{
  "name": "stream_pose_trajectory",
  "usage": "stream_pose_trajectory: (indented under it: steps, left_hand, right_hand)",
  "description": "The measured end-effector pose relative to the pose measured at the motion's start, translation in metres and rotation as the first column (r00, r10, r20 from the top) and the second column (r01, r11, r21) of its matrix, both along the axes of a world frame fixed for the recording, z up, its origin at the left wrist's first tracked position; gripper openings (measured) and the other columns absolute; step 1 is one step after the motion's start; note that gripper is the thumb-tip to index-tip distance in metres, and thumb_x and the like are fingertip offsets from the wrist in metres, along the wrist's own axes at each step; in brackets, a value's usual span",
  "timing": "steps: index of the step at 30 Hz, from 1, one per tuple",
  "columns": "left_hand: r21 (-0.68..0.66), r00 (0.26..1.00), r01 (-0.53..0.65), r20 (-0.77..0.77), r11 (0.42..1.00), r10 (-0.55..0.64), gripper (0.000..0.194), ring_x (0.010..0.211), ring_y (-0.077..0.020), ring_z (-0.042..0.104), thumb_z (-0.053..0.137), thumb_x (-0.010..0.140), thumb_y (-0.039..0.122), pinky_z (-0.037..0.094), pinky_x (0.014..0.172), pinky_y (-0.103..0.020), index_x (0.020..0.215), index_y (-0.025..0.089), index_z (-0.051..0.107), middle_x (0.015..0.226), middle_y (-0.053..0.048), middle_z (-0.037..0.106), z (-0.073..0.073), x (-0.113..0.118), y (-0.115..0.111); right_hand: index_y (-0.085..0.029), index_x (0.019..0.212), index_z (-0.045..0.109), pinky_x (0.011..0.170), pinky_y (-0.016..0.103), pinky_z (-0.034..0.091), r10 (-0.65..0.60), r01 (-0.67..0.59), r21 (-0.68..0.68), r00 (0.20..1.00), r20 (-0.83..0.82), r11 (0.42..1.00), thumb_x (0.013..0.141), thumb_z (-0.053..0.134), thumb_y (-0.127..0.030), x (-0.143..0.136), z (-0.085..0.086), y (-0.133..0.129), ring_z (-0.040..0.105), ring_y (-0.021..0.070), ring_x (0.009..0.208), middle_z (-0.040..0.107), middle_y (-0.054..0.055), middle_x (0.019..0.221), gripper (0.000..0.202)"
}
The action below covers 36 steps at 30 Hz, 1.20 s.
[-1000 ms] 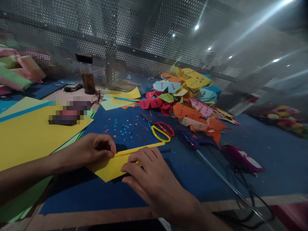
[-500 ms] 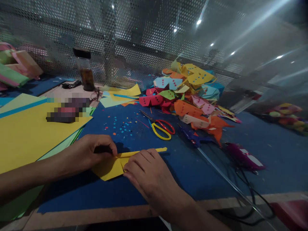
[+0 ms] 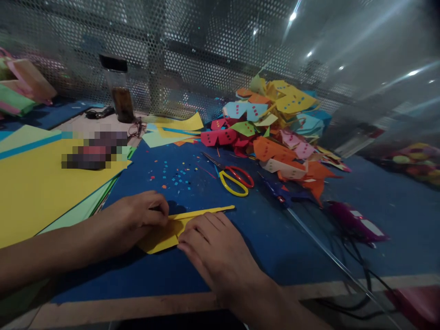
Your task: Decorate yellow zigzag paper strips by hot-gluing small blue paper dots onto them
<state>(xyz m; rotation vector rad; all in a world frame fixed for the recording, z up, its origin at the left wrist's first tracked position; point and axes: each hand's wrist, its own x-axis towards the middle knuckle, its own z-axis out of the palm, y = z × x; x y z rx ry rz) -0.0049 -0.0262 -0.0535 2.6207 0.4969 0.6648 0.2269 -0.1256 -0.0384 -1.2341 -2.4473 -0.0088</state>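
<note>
A folded yellow paper piece lies on the blue table mat, with a narrow rolled or folded strip along its far edge. My left hand is closed at the strip's left part, its fingertips pinching the paper. Across the paper's right side rests my right hand, fingers curled together and pressing on it; the strip's end sticks out beyond them. Scissors with one red and one yellow handle lie behind my right hand. Small coloured paper bits are scattered behind the paper.
Folded coloured papers form a pile at the back. Right of the scissors are a blue glue gun and a purple packet. Yellow sheets lie left, near a bottle. Cables hang over the front edge at right.
My left hand's fingers have closed in more over the strip. My right hand stays nearly in place on the paper. The view has shifted slightly.
</note>
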Motion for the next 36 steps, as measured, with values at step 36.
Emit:
stream_pose_trajectory:
  steps: [36]
  left_hand:
    - [-0.061,0.995,-0.096,0.020,0.993,0.098,0.016,0.080,-0.0171,0.062,0.059,0.096,0.022,0.046,0.072,-0.029,0.084,0.022,0.070,0.083,-0.001,0.067,0.007,0.016,-0.010]
  right_hand:
    - [-0.018,0.085,0.061,0.070,0.033,0.048,-0.158,0.127,-0.161,0.968,-0.196,0.979,0.092,0.054,-0.011,-0.007,0.001,0.003,0.062,0.0196,0.082,0.067,0.006,0.089,0.012]
